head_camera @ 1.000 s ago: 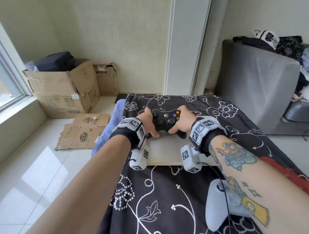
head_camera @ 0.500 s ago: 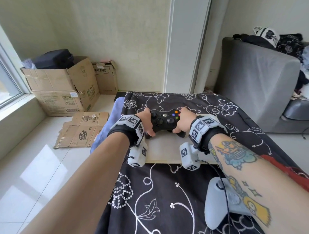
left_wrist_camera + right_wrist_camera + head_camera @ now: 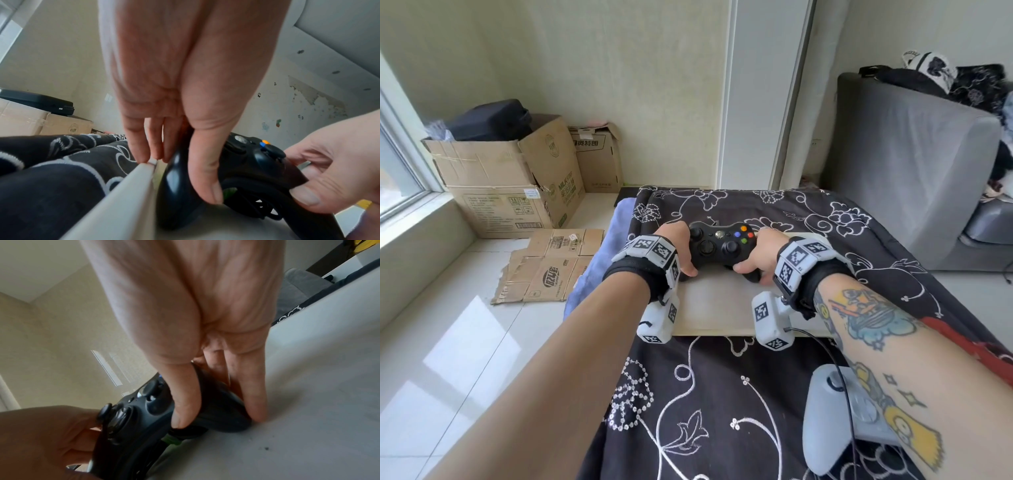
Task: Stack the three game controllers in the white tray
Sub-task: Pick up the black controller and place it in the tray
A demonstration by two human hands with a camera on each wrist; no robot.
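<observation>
Head view: hands [image 3: 681, 248] probably gripping controller [image 3: 720, 245]

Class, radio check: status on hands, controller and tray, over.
Left hand and right hand both grip black controller, low over white tray. White controller waits on cloth. Nothing blocking.

1. Daylight enters through the window [image 3: 393, 171], bright and even.
2. Glare patches gleam on the floor tiles [image 3: 469, 342].
3. Both wrist views are soft, blurred, strongly curved at edges.
</observation>
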